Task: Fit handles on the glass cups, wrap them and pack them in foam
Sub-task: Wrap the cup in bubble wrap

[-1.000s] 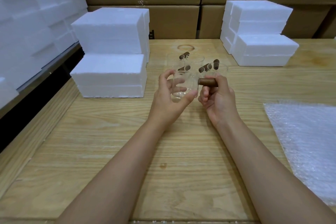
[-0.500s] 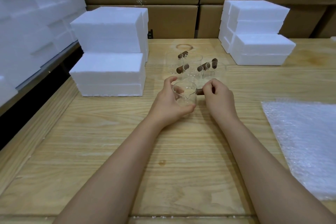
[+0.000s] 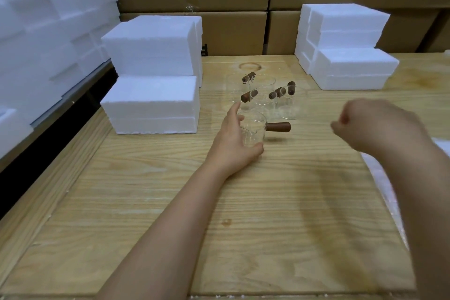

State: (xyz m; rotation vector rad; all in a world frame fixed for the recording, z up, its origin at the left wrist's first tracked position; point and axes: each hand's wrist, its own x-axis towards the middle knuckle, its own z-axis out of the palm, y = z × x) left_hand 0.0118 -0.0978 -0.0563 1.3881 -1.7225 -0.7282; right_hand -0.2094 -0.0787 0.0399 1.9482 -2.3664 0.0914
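A clear glass cup [image 3: 253, 129] stands on the wooden table [image 3: 243, 214] with a brown wooden handle [image 3: 278, 127] sticking out to its right. My left hand [image 3: 232, 143] is wrapped around the cup from the left. My right hand [image 3: 375, 126] is blurred, off to the right of the handle, fingers loosely curled and holding nothing. Behind the held cup stand several more glass cups [image 3: 265, 95], each with a brown handle lying loose in it.
White foam boxes [image 3: 151, 102] are stacked at the left and another foam stack [image 3: 348, 56] at the back right. A sheet of bubble wrap [image 3: 379, 173] lies at the right edge, mostly behind my right arm. Cardboard cartons [image 3: 231, 31] line the back.
My right hand has let go of the brown handle and swung away to the right. The handle now sticks out of the cup, which my left hand still holds on the table.
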